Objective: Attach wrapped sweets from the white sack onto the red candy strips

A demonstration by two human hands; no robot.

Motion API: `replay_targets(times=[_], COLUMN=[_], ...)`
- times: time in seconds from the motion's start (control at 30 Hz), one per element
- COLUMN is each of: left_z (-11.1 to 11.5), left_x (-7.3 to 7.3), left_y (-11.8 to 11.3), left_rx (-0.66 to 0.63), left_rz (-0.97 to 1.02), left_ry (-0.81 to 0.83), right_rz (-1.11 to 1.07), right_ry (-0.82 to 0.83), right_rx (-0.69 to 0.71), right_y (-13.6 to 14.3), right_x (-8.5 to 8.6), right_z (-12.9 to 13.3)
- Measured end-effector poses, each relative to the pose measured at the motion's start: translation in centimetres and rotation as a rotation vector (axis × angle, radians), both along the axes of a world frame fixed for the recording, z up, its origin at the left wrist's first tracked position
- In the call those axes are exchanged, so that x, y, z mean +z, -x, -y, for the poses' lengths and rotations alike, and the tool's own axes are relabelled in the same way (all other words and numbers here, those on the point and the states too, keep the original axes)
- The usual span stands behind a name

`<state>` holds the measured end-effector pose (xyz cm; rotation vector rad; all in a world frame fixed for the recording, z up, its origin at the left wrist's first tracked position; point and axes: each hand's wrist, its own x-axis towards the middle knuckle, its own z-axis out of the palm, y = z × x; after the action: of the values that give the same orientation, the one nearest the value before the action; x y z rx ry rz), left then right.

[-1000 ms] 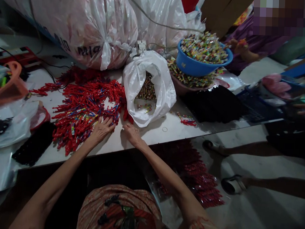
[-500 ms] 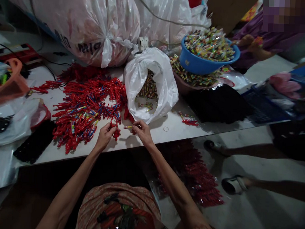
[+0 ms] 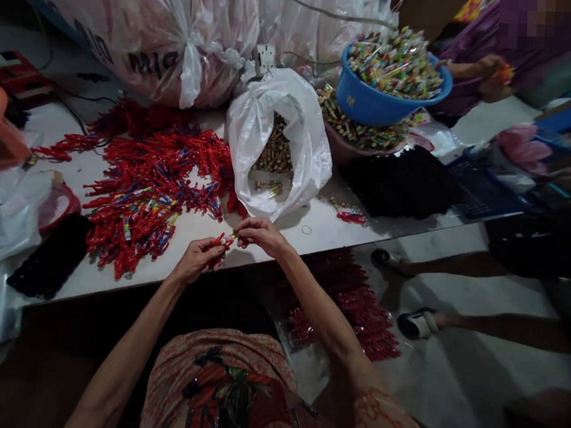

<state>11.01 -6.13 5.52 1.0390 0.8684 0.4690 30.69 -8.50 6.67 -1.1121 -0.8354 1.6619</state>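
We see a small red plastic piece [image 3: 220,240] pinched in the left hand [image 3: 197,259], just under the middle of the frame, above the near edge of the white counter [image 3: 308,236]. The right hand [image 3: 261,233] pinches a thin little stick with bright stripes [image 3: 231,236] and holds its tip right at the red piece. Both grips are closed, one on each small thing.

We think a few things could go wrong. The two bits are tiny, so a loose pinch could let one slip and fall to the floor, because the hands are over the counter's edge. The stick could also miss the red piece or bend if it is pushed at a slant.

The red piece looks shiny, thin and light. It is too small for us to tell its exact shape.

To the left lies a big heap of the same red plastic pieces [image 3: 145,196]. Behind the hands stands an open white plastic bag [image 3: 306,152] with more striped sticks inside. At the upper right, a round blue plastic bowl [image 3: 364,104] is piled high with them, and another person's hand [image 3: 494,78] works beside it.
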Motion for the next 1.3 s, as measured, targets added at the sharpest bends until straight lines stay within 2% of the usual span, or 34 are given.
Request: replay_targets(times=[0.1, 0.27, 0.37, 0.6, 0.7, 0.87, 0.97, 1.03, 1.07, 1.2, 1.23, 1.3], left_z=[0.2, 0.4, 0.5, 0.9, 1.0, 0.9, 0.1, -1.0, -1.8, -5.8, -7.0, -9.4], left_x=[0.0, 0.1, 0.2, 0.0, -0.5, -1.5, -1.4, -0.7, -0.2, 2.3, 2.7, 2.6], left_y=[-0.1, -0.1, -0.1, 0.1, 0.4, 0.8, 1.8, 3.2, 4.1, 6.8, 6.9, 5.9], left_rx=[-0.043, 0.008, -0.004, -0.143, -0.177, -0.044, -0.036, -0.008, 0.05, 0.369, 0.388, 0.291], left_rz=[-0.014, 0.007, 0.008, 0.041, 0.002, -0.14, -0.226, -0.349, -0.449, -0.981, -1.083, -1.203], left_ry=[-0.028, -0.026, -0.028, 0.045, -0.009, -0.153, -0.21, -0.347, -0.463, -1.041, -1.152, -1.292], right_rz=[0.018, 0.03, 0.06, 0.048, 0.115, 0.293, 0.305, 0.303, 0.314, 0.458, 0.541, 0.82], right_ry=[-0.005, -0.019, -0.026, -0.032, -0.059, -0.104, -0.097, -0.12, -0.14, -0.21, -0.22, -0.241], right_rx=[0.033, -0.02, -0.004, 0.129, 0.145, 0.054, 0.013, -0.022, -0.049, -0.101, -0.105, -0.133], right_y=[0.0, -0.4, -0.4, -0.3, -0.2, 1.4, 2.7, 3.1, 3.0, 0.8, 0.0, -1.9], right_x=[0.4, 0.6, 0.6, 0.5, 0.3, -0.8, -1.1, -1.0, -0.9, 0.0, 0.3, 1.2], right_z=[0.1, 0.1, 0.1, 0.5, 0.5, 0.0, -0.5, -0.7, -0.8, -1.6, -2.1, -3.7])
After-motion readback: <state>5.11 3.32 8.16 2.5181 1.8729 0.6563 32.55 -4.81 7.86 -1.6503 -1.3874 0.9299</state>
